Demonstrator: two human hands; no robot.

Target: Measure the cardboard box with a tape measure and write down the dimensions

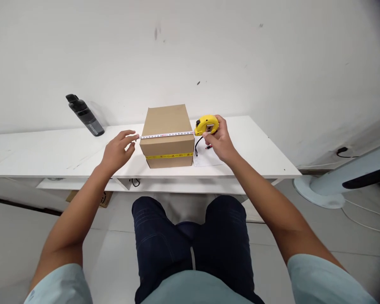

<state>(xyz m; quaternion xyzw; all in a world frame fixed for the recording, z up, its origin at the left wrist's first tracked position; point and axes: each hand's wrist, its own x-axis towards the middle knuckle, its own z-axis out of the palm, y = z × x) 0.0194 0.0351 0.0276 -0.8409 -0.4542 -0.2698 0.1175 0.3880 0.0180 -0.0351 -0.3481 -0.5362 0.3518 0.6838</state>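
Observation:
A closed brown cardboard box (167,120) with a yellow printed band (169,156) across its front sits on the white table. My right hand (221,141) grips a yellow tape measure (205,125) just off the box's right side; a black wrist cord (197,145) hangs from it. The white tape blade (166,135) is pulled out across the box top near its front edge. At the left edge of the box, the fingers of my left hand (119,148) hold the blade's end between thumb and fingertips.
On the white table (50,154), a dark bottle (86,116) stands at the back left. A paper sheet (213,159) and a pen (208,147) lie right of the box. A wall rises behind. A pale column-shaped appliance (338,169) stands on the floor at right.

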